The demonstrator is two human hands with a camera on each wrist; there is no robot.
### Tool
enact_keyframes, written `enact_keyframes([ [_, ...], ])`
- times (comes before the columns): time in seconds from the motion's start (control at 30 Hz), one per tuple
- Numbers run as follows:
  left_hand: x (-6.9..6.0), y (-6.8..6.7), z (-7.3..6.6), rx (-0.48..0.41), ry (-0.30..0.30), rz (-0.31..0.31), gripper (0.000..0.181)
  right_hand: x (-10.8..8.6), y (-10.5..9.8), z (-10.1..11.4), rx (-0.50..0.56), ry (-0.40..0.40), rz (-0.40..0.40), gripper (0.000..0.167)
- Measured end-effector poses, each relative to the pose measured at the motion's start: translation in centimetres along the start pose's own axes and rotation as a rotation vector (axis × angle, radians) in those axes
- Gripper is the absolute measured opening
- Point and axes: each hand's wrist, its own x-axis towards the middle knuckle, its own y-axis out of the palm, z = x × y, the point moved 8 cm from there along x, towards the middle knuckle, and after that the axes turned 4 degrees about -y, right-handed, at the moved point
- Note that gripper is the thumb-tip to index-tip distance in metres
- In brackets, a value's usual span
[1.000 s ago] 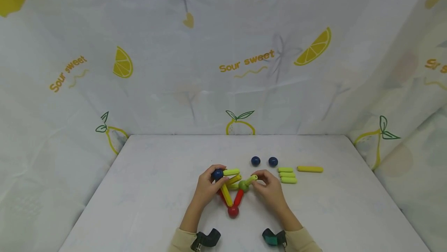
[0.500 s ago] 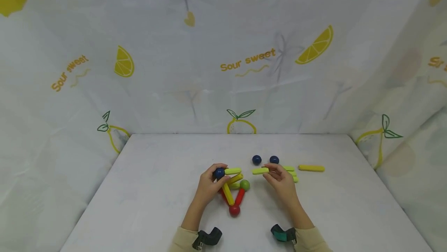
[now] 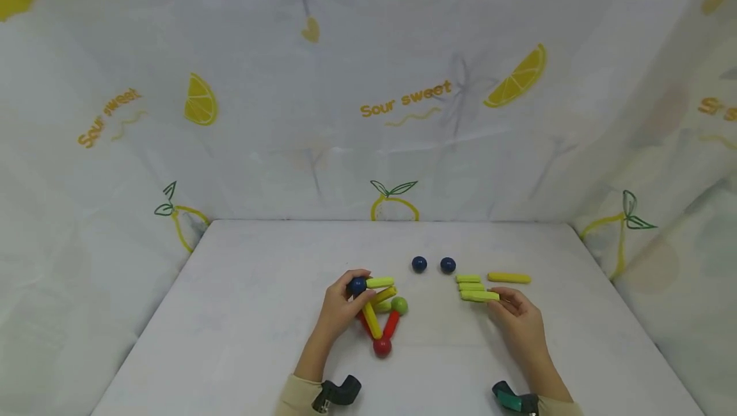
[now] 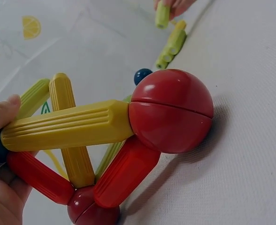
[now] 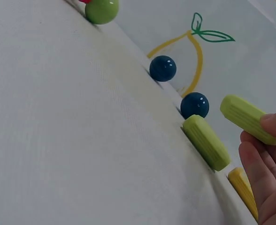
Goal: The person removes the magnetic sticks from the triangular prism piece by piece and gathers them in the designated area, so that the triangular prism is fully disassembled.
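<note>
My left hand [image 3: 340,306] grips a blue ball [image 3: 357,285] at the upper left corner of a structure of sticks and balls. A light green stick [image 3: 380,282] points right from that ball, and a yellow stick [image 3: 372,320] runs down to a red ball [image 3: 382,347]. Red sticks [image 4: 126,172] and a green ball [image 3: 399,305] also belong to the structure. My right hand [image 3: 521,323] pinches a light green stick [image 5: 249,118] by one end, above or beside the row of light green sticks [image 5: 206,142]; in the right wrist view it is raised off the table.
Two blue balls, one [image 3: 419,264] left of the other [image 3: 448,265], lie behind the structure on the white table [image 3: 259,256]. A loose yellow stick [image 3: 509,278] lies behind my right hand. A printed white cloth [image 3: 322,121] hangs behind the table.
My right hand has pulled the light green stick off the green ball and carried it right, to the row of light green sticks. My left hand has stayed on the structure.
</note>
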Motion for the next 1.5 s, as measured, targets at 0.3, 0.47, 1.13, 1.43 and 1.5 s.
enact_keyframes([
  [0.3,0.4,0.0,1.8,-0.037,0.041,-0.015,0.033,0.4,0.9,-0.9,-0.080,0.039,0.083,0.037],
  [0.47,0.3,0.1,1.6,-0.032,0.056,-0.012,0.033,0.3,1.6,-0.6,-0.232,-0.057,0.096,0.031],
  [1.13,0.4,0.3,1.4,0.003,0.016,-0.013,0.034,0.0,0.9,0.1,-0.384,-0.163,-0.041,0.030],
  [1.43,0.0,0.2,-0.1,-0.012,0.049,0.033,0.033,-0.3,0.8,0.3,-0.316,-0.108,-0.044,0.038],
  [1.5,0.1,0.3,0.5,-0.025,0.055,0.041,0.033,-0.3,1.0,0.7,-0.298,-0.135,-0.048,0.038],
])
